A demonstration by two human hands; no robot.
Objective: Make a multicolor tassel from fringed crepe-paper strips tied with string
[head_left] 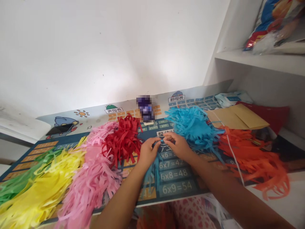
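Observation:
My left hand point(148, 152) and my right hand point(177, 146) meet above a printed desk mat point(175, 178), their fingertips pinching a small strip of blue tissue-paper fringe point(151, 173) that hangs below them. A large bunch of the same blue fringe point(193, 127) lies just beyond my right hand. Close to my left hand sits a red fringe bunch point(122, 141). Pink point(91, 171), yellow point(45, 183) and green point(22, 181) fringes spread leftward, while orange fringe point(252, 160) lies to the right.
A brown paper envelope point(238, 116) and white cord point(234, 156) lie at the right, beside a red sheet point(269, 113). A blurred purple object point(145, 108) stands at the mat's far edge. White shelving point(259, 60) holds a colourful packet point(271, 28).

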